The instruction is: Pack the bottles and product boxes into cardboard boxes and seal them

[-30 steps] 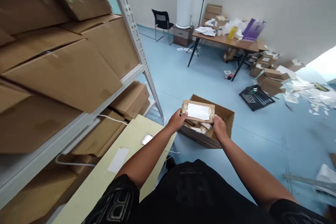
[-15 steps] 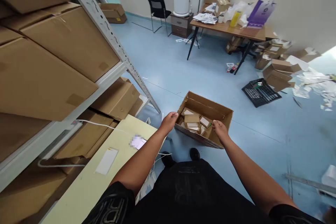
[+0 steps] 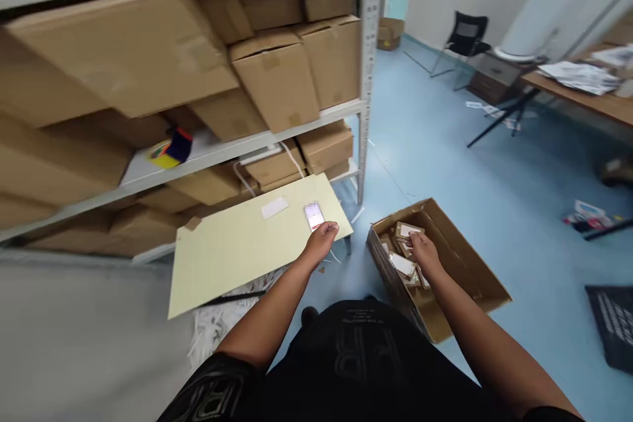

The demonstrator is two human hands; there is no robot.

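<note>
My left hand [image 3: 321, 239] hovers over the near corner of a pale yellow table [image 3: 237, 257], just short of a phone [image 3: 314, 216] lying there; its fingers are loosely apart and hold nothing. My right hand [image 3: 423, 252] hangs over an open cardboard box [image 3: 462, 260] on the blue floor, fingers relaxed and empty. Several small taped parcels [image 3: 406, 232] lie in the box beneath it. A white label [image 3: 274, 208] rests on the table beyond the phone.
A metal rack [image 3: 364, 79] stacked with cardboard cartons [image 3: 277, 72] fills the left, with a coloured cube [image 3: 171, 148] on one shelf. Paper strips [image 3: 217, 326] lie under the table. A black chair [image 3: 465, 36], a wooden desk [image 3: 593, 99] and a black tray [image 3: 613, 323] stand to the right.
Both hands let go of the labelled parcel, which dropped into the box. My view then swung left toward the rack; my left hand moved over the table by the phone.
</note>
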